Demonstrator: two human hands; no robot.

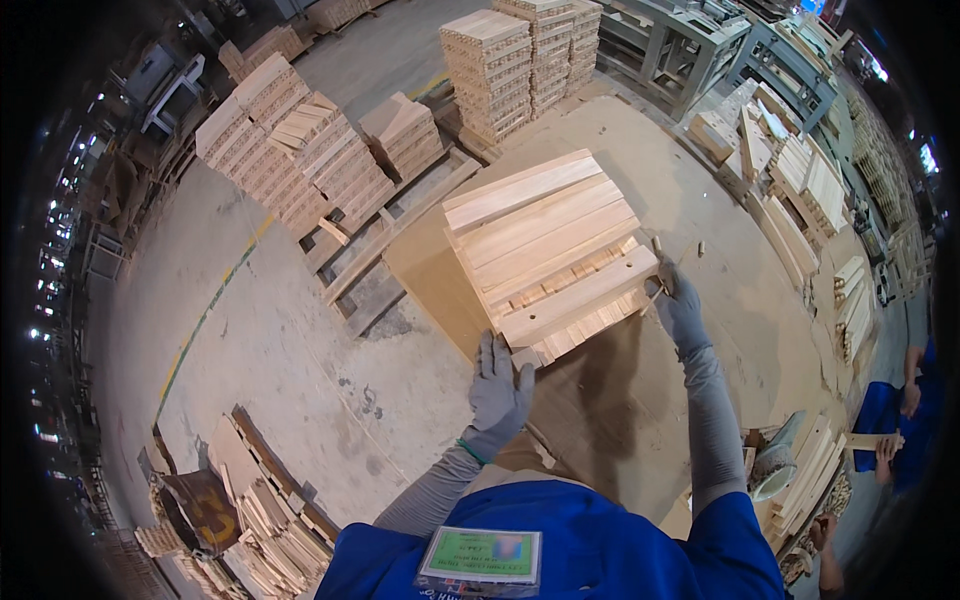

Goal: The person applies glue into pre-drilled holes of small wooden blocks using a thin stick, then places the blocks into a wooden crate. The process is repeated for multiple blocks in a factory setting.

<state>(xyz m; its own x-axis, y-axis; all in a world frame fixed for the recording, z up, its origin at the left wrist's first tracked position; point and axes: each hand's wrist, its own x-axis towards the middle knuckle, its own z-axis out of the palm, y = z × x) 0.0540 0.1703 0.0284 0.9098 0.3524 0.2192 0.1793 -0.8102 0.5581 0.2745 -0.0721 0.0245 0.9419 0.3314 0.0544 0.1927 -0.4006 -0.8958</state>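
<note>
In front of me is a stack of pale wooden boards (545,228), set at an angle. A narrow wooden bar (580,301) with a round hole near each end lies across its near side. My left hand (497,392), in a grey glove, lies with fingers stretched against the stack's near left corner. My right hand (681,308), also gloved in grey, is at the right end of the bar with its fingers bent. Something small and wood-coloured shows at those fingertips, too small to make out. A short wooden peg (701,248) lies just beyond that hand.
Tall piles of wood pieces (487,75) stand at the back, others (290,150) on a pallet (375,260) at left. Scrap sticks (270,535) lie at lower left. Loose boards (800,175) and grey machine frames (690,50) line the right. Another person's hand (888,450) shows at far right.
</note>
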